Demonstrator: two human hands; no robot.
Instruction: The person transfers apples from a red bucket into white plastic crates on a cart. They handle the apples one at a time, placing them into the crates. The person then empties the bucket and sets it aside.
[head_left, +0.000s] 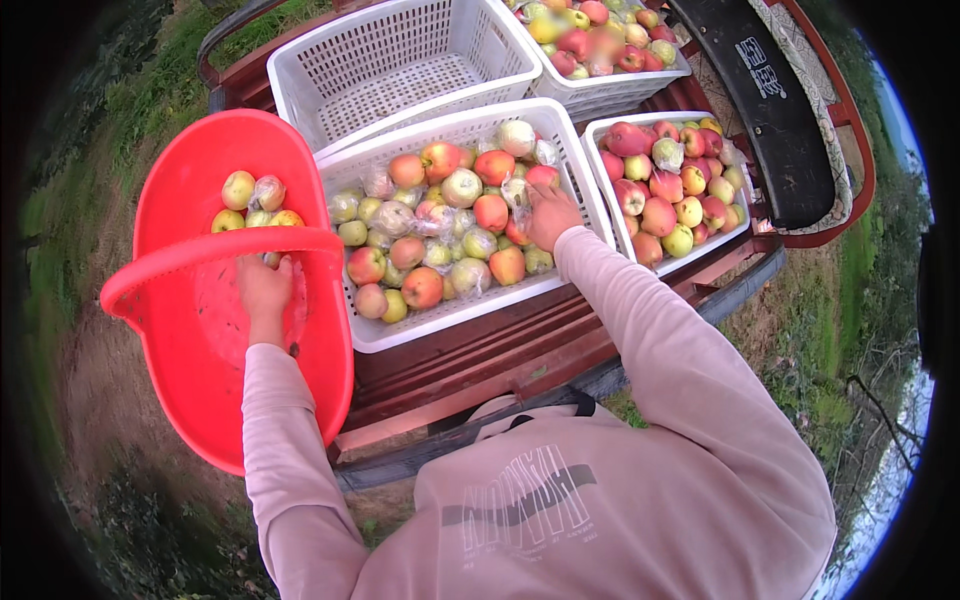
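Apples in red basket and white crate, a hand at each.
Left hand [265,288]: inside the red basket [185,350], fingers bent and partly hidden at the handle [215,248]; how far open, and whether they grip, cannot be told. Loose basket apples [238,190] lie just to the far side of these fingers. Right hand [552,215]: over the right end of the middle white crate [440,317], fingers reaching down among fruit; grip cannot be told. Red apple [543,177]: at these fingertips, far side. Film-wrapped apple [515,192]: just left of them.
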